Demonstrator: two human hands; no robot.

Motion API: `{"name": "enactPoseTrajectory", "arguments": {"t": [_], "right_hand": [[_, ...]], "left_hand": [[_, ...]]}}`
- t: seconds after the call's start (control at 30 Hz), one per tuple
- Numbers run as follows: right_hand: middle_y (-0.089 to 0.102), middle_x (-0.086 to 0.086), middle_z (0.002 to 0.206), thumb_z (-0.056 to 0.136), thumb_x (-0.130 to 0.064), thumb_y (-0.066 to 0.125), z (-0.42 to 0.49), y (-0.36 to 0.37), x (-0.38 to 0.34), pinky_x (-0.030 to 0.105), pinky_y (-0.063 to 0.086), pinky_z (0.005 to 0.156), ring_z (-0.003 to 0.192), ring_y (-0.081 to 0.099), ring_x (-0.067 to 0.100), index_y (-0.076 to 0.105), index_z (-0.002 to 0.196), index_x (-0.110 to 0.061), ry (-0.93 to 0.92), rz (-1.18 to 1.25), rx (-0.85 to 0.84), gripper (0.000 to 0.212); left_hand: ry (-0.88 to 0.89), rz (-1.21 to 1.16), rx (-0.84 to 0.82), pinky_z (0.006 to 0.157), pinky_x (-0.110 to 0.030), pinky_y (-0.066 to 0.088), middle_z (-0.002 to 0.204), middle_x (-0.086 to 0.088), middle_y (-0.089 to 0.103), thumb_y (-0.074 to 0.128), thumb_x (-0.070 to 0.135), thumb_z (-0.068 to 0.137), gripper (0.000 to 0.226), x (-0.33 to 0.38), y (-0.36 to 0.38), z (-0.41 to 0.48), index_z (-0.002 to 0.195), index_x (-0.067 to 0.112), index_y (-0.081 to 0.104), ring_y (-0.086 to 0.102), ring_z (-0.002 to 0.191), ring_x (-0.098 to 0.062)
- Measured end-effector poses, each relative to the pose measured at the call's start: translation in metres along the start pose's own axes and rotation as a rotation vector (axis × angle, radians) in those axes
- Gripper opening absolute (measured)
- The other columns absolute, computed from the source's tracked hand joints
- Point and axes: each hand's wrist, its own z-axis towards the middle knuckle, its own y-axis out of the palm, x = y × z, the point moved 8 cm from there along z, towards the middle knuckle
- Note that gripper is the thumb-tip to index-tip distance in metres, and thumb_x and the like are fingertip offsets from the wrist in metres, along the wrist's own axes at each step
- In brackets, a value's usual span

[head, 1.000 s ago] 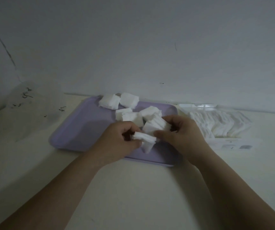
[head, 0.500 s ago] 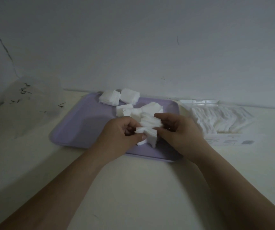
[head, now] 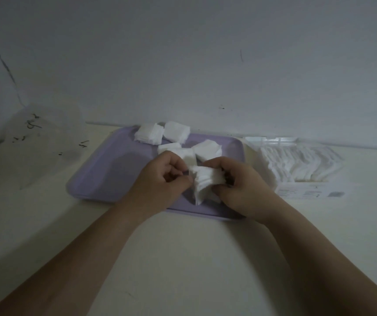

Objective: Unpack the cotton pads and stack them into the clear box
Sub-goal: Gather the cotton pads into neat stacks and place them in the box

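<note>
A bunch of white cotton pads (head: 202,183) is held between both hands above the near part of a purple tray (head: 114,169). My left hand (head: 160,181) pinches its left edge with thumb and fingers. My right hand (head: 242,185) grips its right side with curled fingers. Several loose piles of cotton pads (head: 162,134) lie on the tray's far half. The clear box (head: 296,165), right of the tray, holds a long row of pads.
An empty clear plastic bag (head: 44,142) with black print lies at the left against the wall. A white label sheet (head: 312,192) lies in front of the clear box. The wall stands close behind the tray.
Both hands have gathered the bunch of pads tighter and turned it more upright, with its lower edge now hanging toward the tray. The camera has shifted slightly.
</note>
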Motion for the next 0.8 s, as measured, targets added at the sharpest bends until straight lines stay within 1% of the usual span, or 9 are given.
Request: {"name": "enactPoseTrajectory", "arguments": {"t": [0.13, 0.27, 0.4, 0.43, 0.5, 0.6, 0.67, 0.73, 0.8], "right_hand": [[0.066, -0.011, 0.129, 0.078, -0.003, 0.057, -0.005, 0.002, -0.004, 0.031, 0.052, 0.106, 0.117, 0.066, 0.006, 0.054, 0.139, -0.034, 0.039, 0.122, -0.028, 0.068], [0.051, -0.013, 0.147, 0.071, -0.009, 0.064, -0.009, 0.009, -0.002, 0.04, 0.043, 0.118, 0.134, 0.054, 0.003, 0.039, 0.154, -0.03, 0.136, 0.341, -0.026, 0.089], [0.058, -0.013, 0.122, 0.078, 0.014, 0.061, -0.008, 0.016, -0.002, 0.012, 0.046, 0.097, 0.102, 0.06, -0.013, 0.051, 0.131, -0.033, 0.171, 0.369, -0.029, 0.071], [0.059, -0.014, 0.122, 0.079, 0.019, 0.057, -0.007, 0.019, 0.0, 0.011, 0.045, 0.097, 0.103, 0.06, -0.013, 0.05, 0.135, -0.032, 0.177, 0.365, -0.035, 0.076], [0.059, -0.013, 0.133, 0.076, 0.015, 0.056, -0.007, 0.024, 0.0, 0.023, 0.045, 0.11, 0.117, 0.059, -0.007, 0.037, 0.155, -0.026, 0.174, 0.369, -0.048, 0.091], [0.053, -0.02, 0.138, 0.074, 0.014, 0.055, -0.007, 0.024, -0.001, 0.029, 0.042, 0.116, 0.119, 0.058, -0.01, 0.026, 0.161, -0.023, 0.176, 0.437, -0.021, 0.099], [0.056, -0.017, 0.133, 0.069, 0.009, 0.057, -0.007, 0.023, -0.001, 0.025, 0.045, 0.107, 0.112, 0.061, -0.009, 0.029, 0.159, -0.019, 0.192, 0.503, 0.003, 0.098], [0.06, -0.007, 0.126, 0.063, 0.002, 0.056, -0.006, 0.024, -0.001, 0.027, 0.046, 0.096, 0.108, 0.061, 0.003, 0.033, 0.155, -0.012, 0.181, 0.555, -0.006, 0.096], [0.059, 0.004, 0.134, 0.06, -0.002, 0.058, -0.004, 0.027, 0.0, 0.031, 0.044, 0.095, 0.114, 0.057, 0.012, 0.031, 0.156, -0.009, 0.174, 0.595, -0.02, 0.1]], "left_hand": [[0.001, 0.066, -0.034, 0.059, -0.027, 0.045, 0.072, 0.004, 0.061, 0.064, 0.009, 0.086, 0.032, -0.002, 0.003, 0.002, 0.108, 0.031, 0.067, 0.055, 0.06, -0.011], [-0.005, 0.098, 0.014, 0.065, -0.034, 0.056, 0.08, 0.001, 0.074, 0.062, 0.009, 0.095, 0.024, -0.001, 0.0, 0.004, 0.099, 0.029, 0.075, 0.063, 0.067, -0.01], [0.033, 0.164, 0.016, 0.07, -0.048, 0.062, 0.083, -0.015, 0.073, 0.056, 0.01, 0.099, 0.021, 0.002, 0.004, 0.004, 0.094, 0.017, 0.075, 0.068, 0.071, -0.03], [0.06, 0.195, -0.007, 0.071, -0.052, 0.06, 0.083, -0.018, 0.072, 0.054, 0.011, 0.099, 0.022, 0.003, 0.007, 0.004, 0.094, 0.016, 0.075, 0.069, 0.074, -0.037], [0.095, 0.229, -0.038, 0.074, -0.054, 0.059, 0.086, -0.018, 0.073, 0.052, 0.011, 0.099, 0.024, 0.005, 0.011, 0.003, 0.095, 0.017, 0.075, 0.069, 0.082, -0.041], [0.031, 0.105, -0.008, 0.066, -0.034, 0.06, 0.084, -0.004, 0.077, 0.056, 0.003, 0.099, 0.034, 0.003, 0.006, 0.005, 0.09, 0.027, 0.077, 0.07, 0.069, -0.02], [-0.052, -0.007, 0.001, 0.052, -0.02, 0.048, 0.071, 0.0, 0.071, 0.058, -0.001, 0.094, 0.035, 0.003, 0.003, 0.004, 0.088, 0.029, 0.075, 0.058, 0.055, -0.013], [-0.091, -0.071, -0.053, 0.047, -0.016, 0.039, 0.066, 0.0, 0.062, 0.061, 0.005, 0.085, 0.028, 0.003, 0.003, 0.003, 0.095, 0.027, 0.074, 0.05, 0.054, -0.013], [-0.073, -0.059, -0.195, 0.052, -0.019, 0.038, 0.072, -0.003, 0.056, 0.066, 0.012, 0.074, 0.039, 0.004, 0.008, 0.002, 0.108, 0.032, 0.07, 0.048, 0.06, -0.012]]}}
